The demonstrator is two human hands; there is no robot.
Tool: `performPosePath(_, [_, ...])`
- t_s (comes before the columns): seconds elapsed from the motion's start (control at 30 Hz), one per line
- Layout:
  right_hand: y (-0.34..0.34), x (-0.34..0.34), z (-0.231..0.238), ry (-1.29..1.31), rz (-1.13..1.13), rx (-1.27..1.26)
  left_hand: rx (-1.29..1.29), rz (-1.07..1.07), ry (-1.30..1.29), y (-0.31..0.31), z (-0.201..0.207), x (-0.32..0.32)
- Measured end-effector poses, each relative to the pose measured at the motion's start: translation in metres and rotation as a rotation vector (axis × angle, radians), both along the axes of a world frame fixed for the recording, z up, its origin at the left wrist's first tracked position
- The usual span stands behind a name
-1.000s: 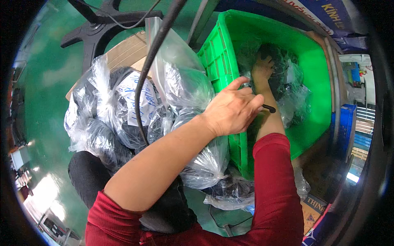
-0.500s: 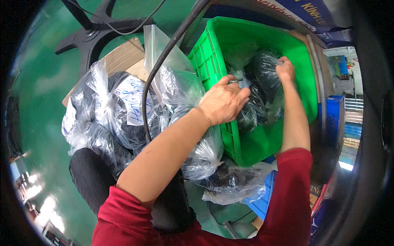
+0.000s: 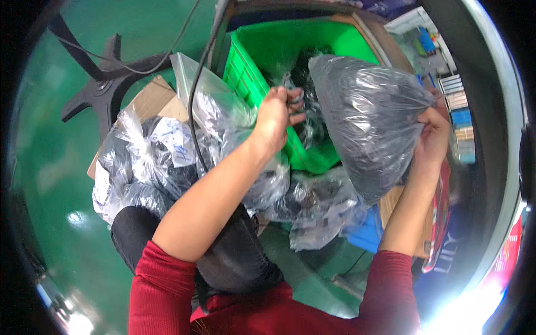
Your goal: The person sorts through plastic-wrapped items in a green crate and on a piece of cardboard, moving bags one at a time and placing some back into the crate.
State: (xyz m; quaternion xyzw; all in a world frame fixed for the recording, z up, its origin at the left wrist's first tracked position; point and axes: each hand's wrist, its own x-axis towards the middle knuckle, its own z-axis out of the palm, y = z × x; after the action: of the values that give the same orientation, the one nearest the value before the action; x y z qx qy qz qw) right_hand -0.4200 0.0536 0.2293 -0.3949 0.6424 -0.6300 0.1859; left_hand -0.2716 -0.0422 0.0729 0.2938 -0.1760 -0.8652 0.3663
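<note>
My right hand point(image 3: 432, 137) is closed round the gathered neck of a full clear plastic bag point(image 3: 368, 120). The bag is packed with dark contents I cannot make out, and it hangs tilted over the right side of a green plastic bin point(image 3: 245, 72). At the bin's left rim, my left hand point(image 3: 274, 114) has its fingers curled on the crumpled top of another clear plastic bag point(image 3: 310, 125) inside. Dark stuff shows through that bag too; the raised one partly covers it.
Several tied bags of dark contents point(image 3: 162, 162), some with handwritten paper labels, lie on the left by a cardboard sheet point(image 3: 153, 100). Another bag point(image 3: 318, 218) lies below the bin beside a blue container point(image 3: 365, 234). A black cable point(image 3: 195, 95) hangs in front; a black stand base point(image 3: 106, 86) is at far left.
My right hand has lifted a full bag out of the bin, moving right and toward me. My left hand stays by the bin's left side. The whole view has shifted.
</note>
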Motion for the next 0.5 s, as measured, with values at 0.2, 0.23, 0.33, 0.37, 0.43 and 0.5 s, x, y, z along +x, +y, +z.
performPosePath(0.2, [0.102,0.02,0.004,-0.16,0.006,-0.266,-0.246,0.055,-0.223,-0.018,-0.013,0.02])
performPosePath(0.23, [0.114,0.019,0.0,-0.121,-0.021,-0.247,-0.248,0.077,-0.216,-0.016,-0.016,0.019])
performPosePath(0.33, [0.145,0.036,-0.002,0.193,-0.277,-0.056,-0.405,0.012,-0.207,-0.018,-0.016,0.023])
performPosePath(0.37, [0.155,0.038,-0.009,0.255,-0.314,-0.013,-0.406,0.004,-0.202,-0.017,-0.016,0.023])
performPosePath(0.43, [0.175,0.037,-0.026,0.274,-0.418,0.062,-0.396,-0.028,-0.203,-0.015,-0.017,0.023])
performPosePath(0.5, [0.196,0.03,-0.045,0.23,-0.517,0.103,-0.4,-0.059,-0.202,-0.014,-0.018,0.018])
